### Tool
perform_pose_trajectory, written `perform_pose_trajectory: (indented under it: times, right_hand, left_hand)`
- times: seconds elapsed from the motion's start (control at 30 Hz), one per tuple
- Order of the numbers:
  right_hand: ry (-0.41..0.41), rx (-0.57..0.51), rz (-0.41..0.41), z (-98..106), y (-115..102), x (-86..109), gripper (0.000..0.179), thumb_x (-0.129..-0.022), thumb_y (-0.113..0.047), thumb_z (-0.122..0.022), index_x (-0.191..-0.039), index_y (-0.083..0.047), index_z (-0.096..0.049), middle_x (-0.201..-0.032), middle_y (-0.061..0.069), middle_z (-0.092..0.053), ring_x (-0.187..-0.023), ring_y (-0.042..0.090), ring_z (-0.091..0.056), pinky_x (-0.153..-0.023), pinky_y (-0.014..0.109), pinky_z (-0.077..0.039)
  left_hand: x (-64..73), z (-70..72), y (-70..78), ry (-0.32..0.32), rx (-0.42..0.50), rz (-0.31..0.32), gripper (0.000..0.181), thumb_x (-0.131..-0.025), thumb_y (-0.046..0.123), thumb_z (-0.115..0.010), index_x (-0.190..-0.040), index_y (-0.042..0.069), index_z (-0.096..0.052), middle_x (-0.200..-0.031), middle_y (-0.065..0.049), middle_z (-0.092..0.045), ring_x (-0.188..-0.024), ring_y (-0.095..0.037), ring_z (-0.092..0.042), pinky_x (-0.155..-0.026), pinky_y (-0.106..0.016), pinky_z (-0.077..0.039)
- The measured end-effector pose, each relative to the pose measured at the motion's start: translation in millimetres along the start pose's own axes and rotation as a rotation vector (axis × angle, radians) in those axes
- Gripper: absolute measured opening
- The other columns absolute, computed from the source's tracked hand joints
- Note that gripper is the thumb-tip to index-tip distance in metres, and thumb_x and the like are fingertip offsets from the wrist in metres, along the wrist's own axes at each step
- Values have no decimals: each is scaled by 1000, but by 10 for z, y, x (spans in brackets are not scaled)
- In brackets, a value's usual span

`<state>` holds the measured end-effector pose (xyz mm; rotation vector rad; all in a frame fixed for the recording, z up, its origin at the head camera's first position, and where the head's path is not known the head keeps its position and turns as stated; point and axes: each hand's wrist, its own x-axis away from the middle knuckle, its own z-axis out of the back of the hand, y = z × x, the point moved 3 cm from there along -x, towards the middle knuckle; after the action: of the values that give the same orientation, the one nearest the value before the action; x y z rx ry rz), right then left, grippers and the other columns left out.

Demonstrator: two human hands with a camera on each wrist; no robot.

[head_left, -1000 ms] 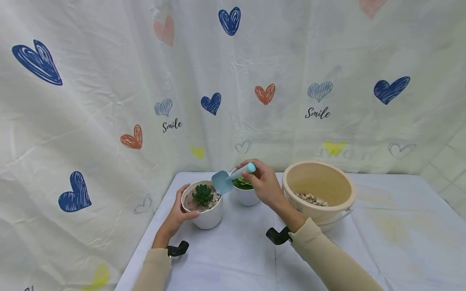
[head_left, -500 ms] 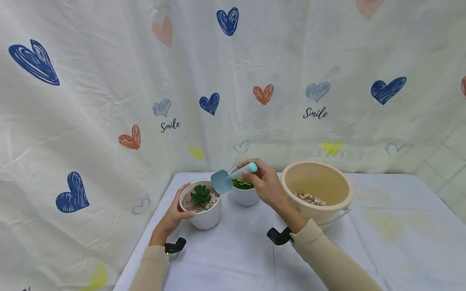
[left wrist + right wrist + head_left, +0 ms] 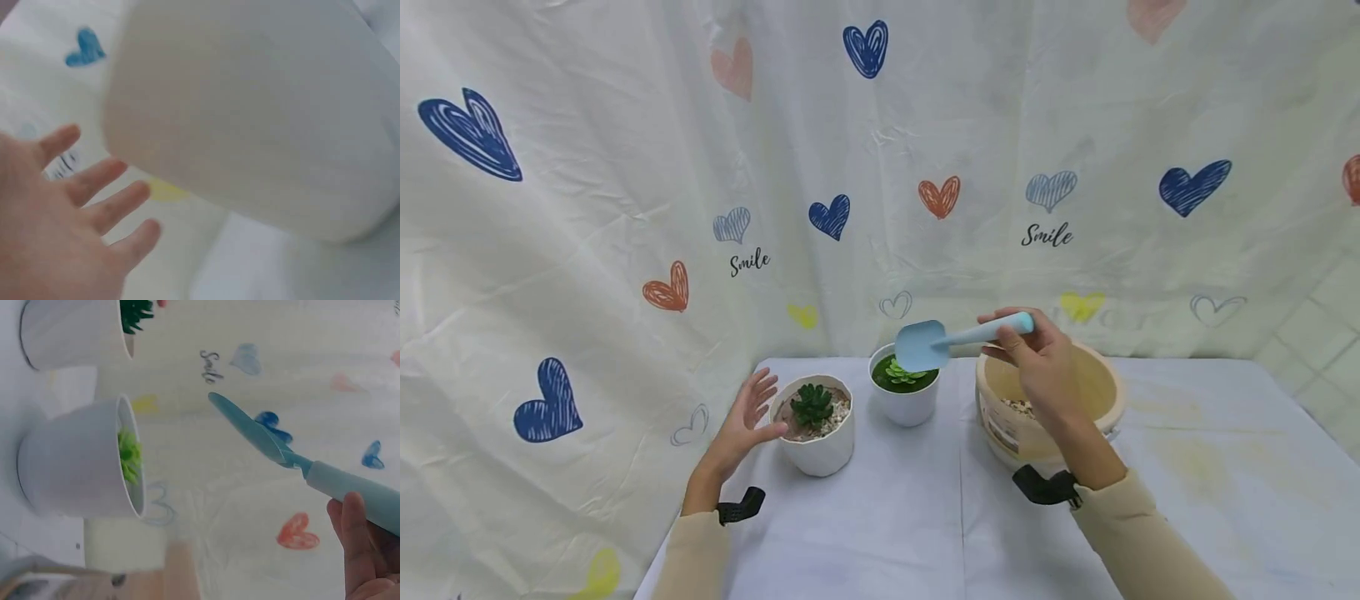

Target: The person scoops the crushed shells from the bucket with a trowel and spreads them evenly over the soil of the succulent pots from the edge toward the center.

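Observation:
My right hand [image 3: 1037, 358] grips the handle of a light blue garden trowel [image 3: 923, 345], held in the air with its blade pointing left. In the head view the blade overlaps the back edge of a small white pot [image 3: 907, 408] with a light green succulent [image 3: 901, 372]. My left hand [image 3: 741, 425] has its fingers spread beside a larger white pot [image 3: 823, 457]. That pot holds a dark green succulent [image 3: 812, 405] among pale pebbles and sandy soil. Close up, the left wrist view shows the splayed fingers [image 3: 119, 203] at the pot's side.
A beige bucket [image 3: 1000, 417] with pebbles [image 3: 1019, 407] inside stands at the right, partly behind my right hand. A white cloth [image 3: 887, 533] covers the table. Behind it hangs a white curtain [image 3: 985, 108] printed with hearts.
The trowel has moved right in my right hand, away from the larger pot to above the small one. My left hand has let go of the larger pot and drawn slightly left.

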<state>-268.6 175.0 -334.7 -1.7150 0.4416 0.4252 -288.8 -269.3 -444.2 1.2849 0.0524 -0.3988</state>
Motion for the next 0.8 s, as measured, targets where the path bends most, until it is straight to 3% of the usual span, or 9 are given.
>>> perform_pose_trajectory:
  times: [0.07, 0.13, 0.2, 0.27, 0.4, 0.53, 0.67, 0.8]
  right_hand:
    - [71, -37, -4, 224, -97, 26, 29, -100, -11, -63, -123, 7, -60, -111, 3, -77, -97, 13, -76, -82, 29, -61]
    - [143, -79, -18, 446, -196, 58, 28, -99, -12, -64, -122, 5, -62, -110, 4, -78, -94, 14, -77, -79, 29, -61]
    - [196, -111, -32, 652, -276, 96, 28, -97, -12, -66, -121, 3, -63, -109, 5, -78, -91, 14, -78, -77, 28, -60]
    - [225, -132, -35, 831, -322, 128, 27, -97, -11, -67, -120, 2, -64, -108, 5, -78, -89, 14, -78, -75, 27, -60]
    - [235, -127, -37, 1091, -317, 199, 24, -95, -7, -68, -117, 2, -66, -104, 5, -79, -85, 15, -78, -74, 26, -61]
    - [225, -55, -78, 1213, -206, 252, 20, -96, -6, -68, -115, -2, -66, -102, 1, -80, -84, 12, -78, -73, 24, -60]
    - [222, 46, -123, 1269, -66, 277, 18, -98, -10, -67, -116, -7, -66, -101, -5, -79, -83, 7, -77, -72, 21, -60]
    - [226, 133, -149, 1300, 38, 275, 15, -99, -11, -65, -114, -10, -65, -99, -10, -78, -80, 3, -76, -71, 18, -59]
  left_hand:
    - [8, -4, 209, 118, -64, -51, 88, -91, 12, -76, -161, 21, -23, -166, -14, -31, -155, -36, -25, -125, -62, -16]
    - [2, -69, 438, 220, -98, -107, 81, -91, 10, -75, -158, 20, -31, -162, -12, -39, -153, -32, -33, -126, -56, -20]
    - [-26, -191, 621, 279, -108, -179, 78, -89, 8, -76, -156, 20, -36, -158, -10, -45, -150, -28, -39, -126, -49, -24]
    - [-68, -361, 759, 290, -81, -251, 77, -88, 9, -77, -155, 20, -39, -156, -10, -48, -148, -29, -42, -126, -41, -27]
    - [-194, -810, 877, 214, -16, -365, 81, -89, 42, -78, -156, 18, -38, -153, -12, -52, -143, -34, -46, -122, -36, -34]
    - [-346, -1327, 869, 97, -3, -419, 103, -82, 78, -64, -159, 16, -33, -151, -13, -53, -139, -40, -50, -118, -49, -39]
    - [-483, -1808, 773, -2, 15, -383, 106, -78, 86, -60, -159, 24, -32, -152, -15, -51, -138, -45, -51, -116, -57, -39]
    - [-588, -2207, 644, -72, 14, -281, 104, -75, 89, -59, -159, 36, -28, -155, -12, -49, -140, -36, -51, -115, -53, -42]
